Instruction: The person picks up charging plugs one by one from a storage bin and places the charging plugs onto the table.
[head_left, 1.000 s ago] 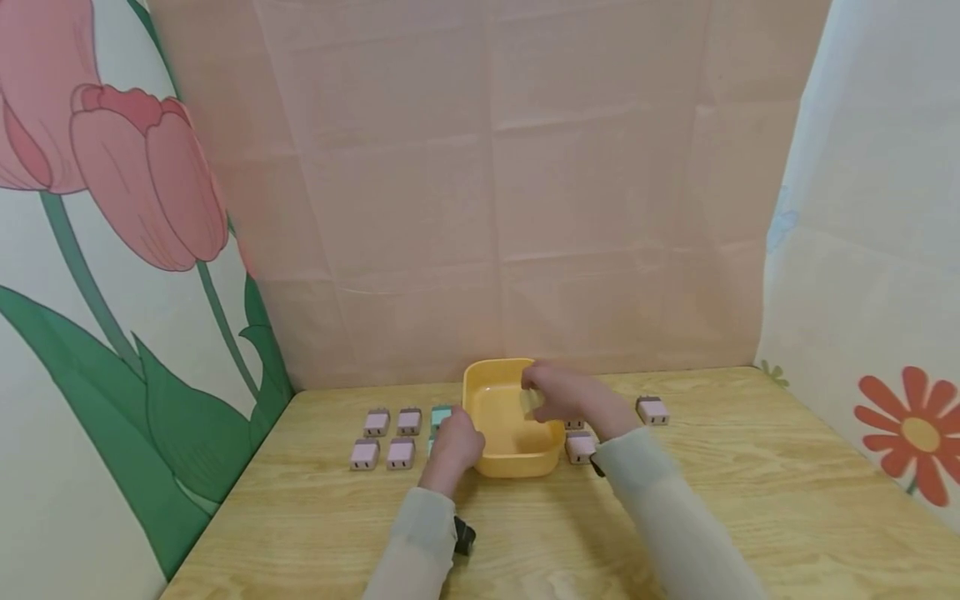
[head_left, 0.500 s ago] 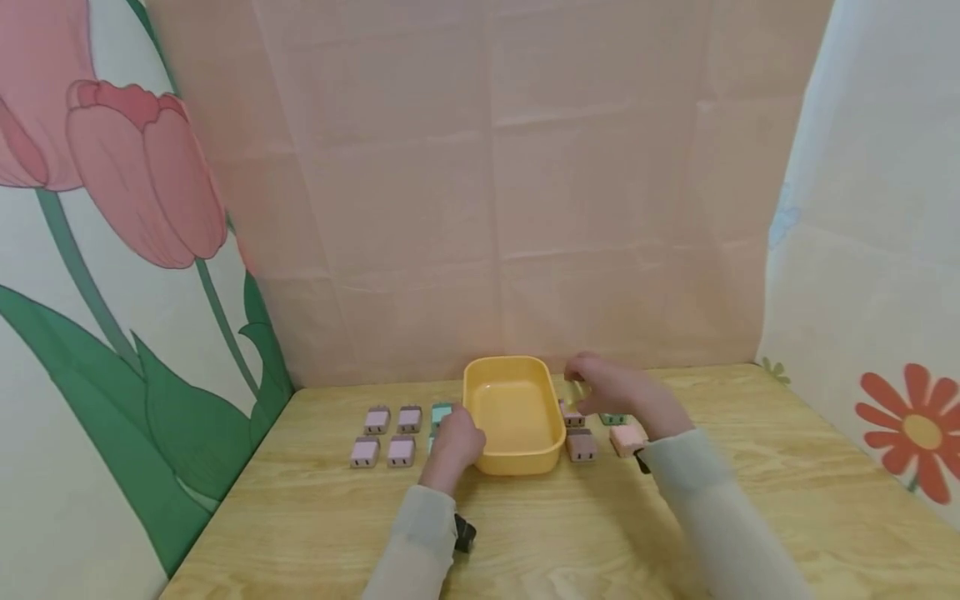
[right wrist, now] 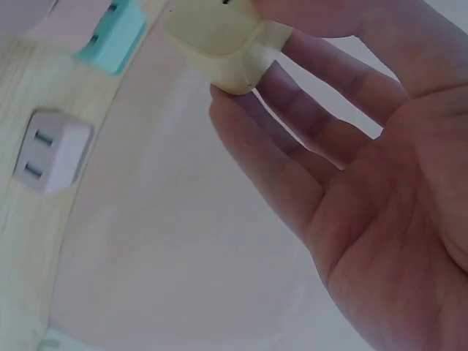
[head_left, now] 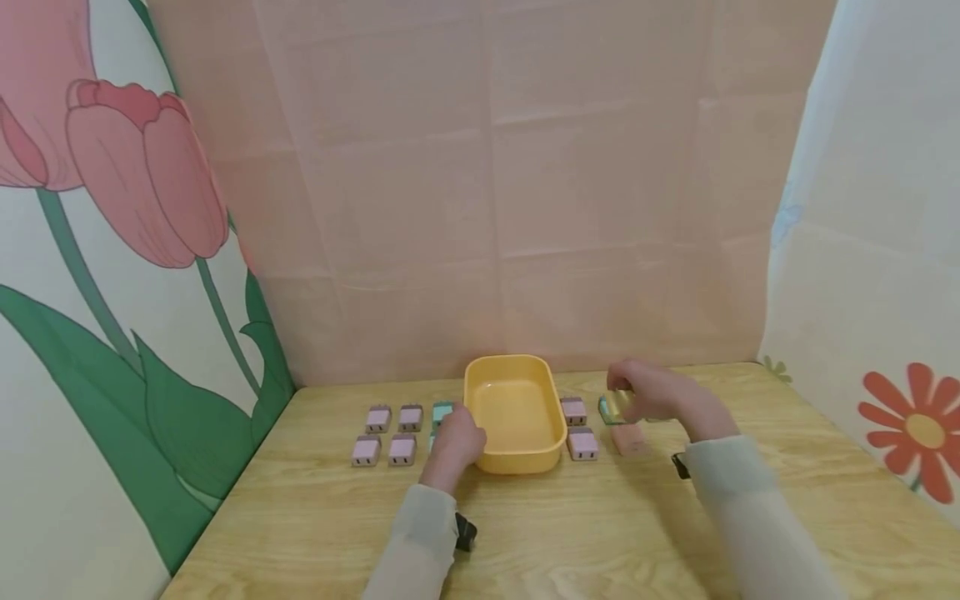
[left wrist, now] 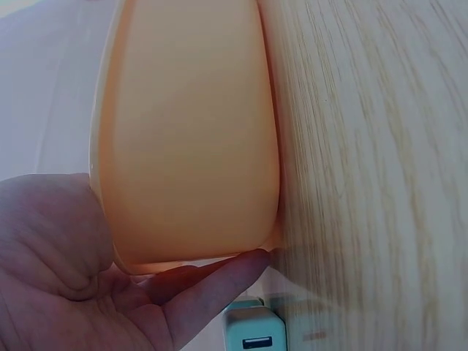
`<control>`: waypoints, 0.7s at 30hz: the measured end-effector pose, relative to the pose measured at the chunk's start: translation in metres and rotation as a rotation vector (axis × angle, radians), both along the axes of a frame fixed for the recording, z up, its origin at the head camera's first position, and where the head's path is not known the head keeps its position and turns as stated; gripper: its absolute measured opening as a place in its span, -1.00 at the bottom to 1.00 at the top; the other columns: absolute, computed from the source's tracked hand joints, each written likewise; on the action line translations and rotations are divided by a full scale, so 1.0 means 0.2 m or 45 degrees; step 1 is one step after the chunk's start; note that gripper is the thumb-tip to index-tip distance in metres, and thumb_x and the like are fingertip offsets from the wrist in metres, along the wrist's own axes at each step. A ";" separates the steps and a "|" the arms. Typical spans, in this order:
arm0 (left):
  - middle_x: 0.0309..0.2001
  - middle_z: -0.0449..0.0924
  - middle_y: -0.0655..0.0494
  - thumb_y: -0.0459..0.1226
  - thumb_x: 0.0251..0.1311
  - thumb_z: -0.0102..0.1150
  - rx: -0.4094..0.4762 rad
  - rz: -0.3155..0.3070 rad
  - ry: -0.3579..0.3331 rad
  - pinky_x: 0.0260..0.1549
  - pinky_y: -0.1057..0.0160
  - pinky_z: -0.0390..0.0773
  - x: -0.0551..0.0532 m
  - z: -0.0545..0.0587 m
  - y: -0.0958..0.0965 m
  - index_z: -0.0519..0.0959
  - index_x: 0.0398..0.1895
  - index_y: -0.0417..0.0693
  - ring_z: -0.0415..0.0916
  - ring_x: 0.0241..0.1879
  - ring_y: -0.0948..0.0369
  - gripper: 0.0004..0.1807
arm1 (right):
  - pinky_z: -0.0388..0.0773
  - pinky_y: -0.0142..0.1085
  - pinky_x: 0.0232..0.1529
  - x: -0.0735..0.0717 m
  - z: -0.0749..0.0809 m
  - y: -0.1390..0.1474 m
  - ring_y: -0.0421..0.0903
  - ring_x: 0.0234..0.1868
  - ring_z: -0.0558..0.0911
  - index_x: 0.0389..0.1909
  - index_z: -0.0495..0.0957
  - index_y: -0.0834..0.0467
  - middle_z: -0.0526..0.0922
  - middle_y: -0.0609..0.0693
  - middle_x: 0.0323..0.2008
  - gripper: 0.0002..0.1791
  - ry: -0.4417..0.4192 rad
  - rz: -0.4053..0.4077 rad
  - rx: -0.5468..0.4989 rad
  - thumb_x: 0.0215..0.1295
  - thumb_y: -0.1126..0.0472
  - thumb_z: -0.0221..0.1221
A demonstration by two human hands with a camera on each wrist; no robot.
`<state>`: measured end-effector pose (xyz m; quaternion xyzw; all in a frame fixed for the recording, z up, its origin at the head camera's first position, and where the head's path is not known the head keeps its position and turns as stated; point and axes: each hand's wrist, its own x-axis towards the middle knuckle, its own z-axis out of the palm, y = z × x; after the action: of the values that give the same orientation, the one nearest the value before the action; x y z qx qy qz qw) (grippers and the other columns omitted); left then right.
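A yellow plastic bin stands on the table, nothing visible on its floor. My left hand holds its left wall; in the left wrist view the fingers lie along the outside, while the thumb tip is hidden behind the rim. My right hand is raised to the right of the bin, pinching a pale yellow USB charger between thumb and fingers. Under or just behind that hand are a teal charger and a pink charger, both partly covered.
Left of the bin sit several lilac chargers in two rows, with teal ones partly behind my left hand. Two lilac chargers stand close to the bin's right side. A pinkish backdrop rises at the table's back edge.
My right hand has moved from over the bin out to the right, carrying the yellow charger. The chargers right of the bin have come into view. My left hand and the bin have stayed put.
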<state>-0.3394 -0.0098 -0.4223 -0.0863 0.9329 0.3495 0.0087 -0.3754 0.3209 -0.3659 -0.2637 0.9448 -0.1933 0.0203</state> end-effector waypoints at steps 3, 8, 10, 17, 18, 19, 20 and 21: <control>-0.04 0.65 -0.26 -0.33 0.51 0.12 -0.004 -0.015 -0.001 -0.09 0.02 0.73 -0.03 -0.03 -0.01 0.20 0.59 -0.39 0.63 -0.16 0.01 -0.32 | 0.52 -0.20 -0.21 -0.01 -0.02 0.07 -0.03 -0.24 0.51 -0.05 0.62 0.27 0.63 0.09 -0.22 -0.59 -0.005 -0.017 0.011 0.03 0.48 0.44; -0.08 0.66 -0.21 -0.28 0.47 0.12 -0.043 -0.029 0.023 -0.24 0.07 0.69 -0.17 -0.16 -0.06 0.24 0.54 -0.37 0.61 -0.20 0.01 -0.34 | 0.42 -0.22 -0.29 -0.05 -0.07 0.18 -0.05 -0.28 0.45 -0.12 0.63 0.26 0.56 0.07 -0.28 -0.63 0.010 -0.021 0.017 -0.02 0.49 0.38; -0.10 0.66 -0.16 -0.26 0.44 0.13 -0.040 -0.030 0.017 -0.29 0.09 0.67 -0.23 -0.21 -0.08 0.24 0.55 -0.35 0.60 -0.23 0.05 -0.32 | 0.40 -0.22 -0.30 -0.06 -0.08 0.22 -0.06 -0.29 0.43 -0.13 0.64 0.26 0.56 0.07 -0.29 -0.63 0.010 -0.019 0.009 -0.05 0.50 0.36; -0.08 0.66 -0.18 -0.27 0.48 0.13 -0.009 -0.040 0.003 -0.26 0.09 0.68 -0.22 -0.20 -0.07 0.17 0.61 -0.35 0.62 -0.21 0.06 -0.27 | 0.41 -0.23 -0.29 -0.07 -0.13 0.33 -0.06 -0.27 0.44 -0.11 0.64 0.26 0.56 0.08 -0.27 -0.59 -0.060 -0.044 0.011 -0.09 0.49 0.33; -0.06 0.66 -0.19 -0.27 0.47 0.12 -0.010 -0.040 0.000 -0.24 0.09 0.68 -0.21 -0.20 -0.07 0.17 0.62 -0.35 0.62 -0.20 0.05 -0.26 | 0.41 -0.22 -0.29 -0.07 -0.14 0.35 -0.05 -0.27 0.44 -0.11 0.63 0.26 0.55 0.08 -0.27 -0.59 -0.072 -0.049 0.015 -0.08 0.49 0.33; -0.06 0.65 -0.19 -0.29 0.46 0.13 -0.012 -0.036 -0.005 -0.23 0.10 0.67 -0.21 -0.19 -0.07 0.16 0.63 -0.36 0.62 -0.19 0.06 -0.25 | 0.41 -0.22 -0.29 -0.07 -0.14 0.36 -0.04 -0.26 0.45 -0.11 0.63 0.26 0.56 0.09 -0.27 -0.59 -0.089 -0.058 0.020 -0.08 0.49 0.33; -0.03 0.66 -0.20 -0.28 0.47 0.11 -0.022 -0.039 -0.004 -0.21 0.08 0.68 -0.22 -0.20 -0.07 0.15 0.63 -0.36 0.62 -0.17 0.03 -0.25 | 0.42 -0.21 -0.28 -0.08 -0.15 0.37 -0.04 -0.25 0.45 -0.10 0.63 0.25 0.56 0.08 -0.26 -0.59 -0.104 -0.067 0.027 -0.07 0.49 0.32; -0.02 0.66 -0.20 -0.29 0.47 0.11 -0.024 -0.037 -0.005 -0.20 0.09 0.68 -0.20 -0.18 -0.06 0.15 0.64 -0.36 0.62 -0.16 0.03 -0.25 | 0.42 -0.21 -0.27 -0.08 -0.15 0.38 -0.04 -0.25 0.45 -0.10 0.63 0.24 0.56 0.08 -0.25 -0.58 -0.116 -0.076 0.031 -0.07 0.49 0.31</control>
<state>-0.3804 -0.0225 -0.4589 -0.0734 0.9373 0.3403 0.0148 -0.3919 0.3964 -0.3966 -0.2261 0.9527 -0.1939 0.0607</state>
